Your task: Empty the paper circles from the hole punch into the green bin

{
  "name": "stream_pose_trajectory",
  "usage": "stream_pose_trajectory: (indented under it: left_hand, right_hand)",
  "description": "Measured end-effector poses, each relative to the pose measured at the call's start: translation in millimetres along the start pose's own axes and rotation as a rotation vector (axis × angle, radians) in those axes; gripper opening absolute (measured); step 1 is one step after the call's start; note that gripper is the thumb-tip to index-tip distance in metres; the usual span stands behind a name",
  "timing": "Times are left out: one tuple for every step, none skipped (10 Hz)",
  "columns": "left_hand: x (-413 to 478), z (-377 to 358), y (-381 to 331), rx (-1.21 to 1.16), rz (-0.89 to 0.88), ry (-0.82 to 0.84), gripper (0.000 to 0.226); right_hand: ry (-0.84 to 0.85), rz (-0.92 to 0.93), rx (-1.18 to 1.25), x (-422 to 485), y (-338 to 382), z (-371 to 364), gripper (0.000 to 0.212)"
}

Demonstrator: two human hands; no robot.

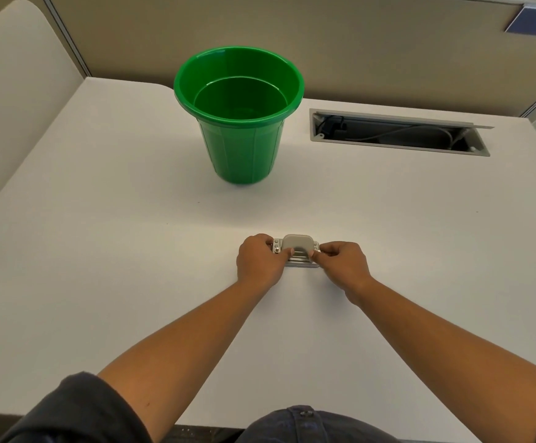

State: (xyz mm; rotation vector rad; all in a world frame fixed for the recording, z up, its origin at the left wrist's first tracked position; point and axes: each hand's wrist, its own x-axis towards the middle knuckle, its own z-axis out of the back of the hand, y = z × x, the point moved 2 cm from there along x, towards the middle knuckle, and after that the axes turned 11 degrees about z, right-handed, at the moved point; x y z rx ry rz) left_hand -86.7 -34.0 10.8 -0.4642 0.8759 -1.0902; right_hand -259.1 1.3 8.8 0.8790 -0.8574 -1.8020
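The round green plastic bin [239, 113] looked glossy and smooth, with bright highlights along its rim. The small hole punch [296, 250] had a matt grey plastic handle over shiny silver metal. The white laminate desk [100, 251] appeared smooth and matt.

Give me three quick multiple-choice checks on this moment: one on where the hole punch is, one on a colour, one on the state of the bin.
1. Where is the small grey metal hole punch?
A. Inside the bin
B. On the white table, between both hands
C. In the cable slot

2. What colour is the round plastic bin?
A. Blue
B. Red
C. Green

3. How does the bin stand?
A. Upright, mouth open
B. Tipped on its side
C. Upside down

Answers: 1 B, the left hand and right hand grip its two ends down on the tabletop; 2 C, wall and rim are bright green; 3 A, its floor shows through the open mouth.
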Motion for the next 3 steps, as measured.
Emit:
stream_pose_trajectory:
  left_hand:
    - [2.6,-2.9,4.6,0.031,-0.047,0.015,0.05]
    - [0.8,2.8,7.6,0.037,-0.096,0.038,0.06]
    - [-1.2,12.5,17.5,0.058,-0.193,-0.071,0.057]
  right_hand:
    - [0.034,0.01,0.016,1.6,-2.3,3.9,0.019]
    - [0.014,0.07,-0.029,-0.3,-2.1,11.1,0.034]
    - [-0.091,0.197,-0.152,-3.1,-9.1,13.7,0.056]
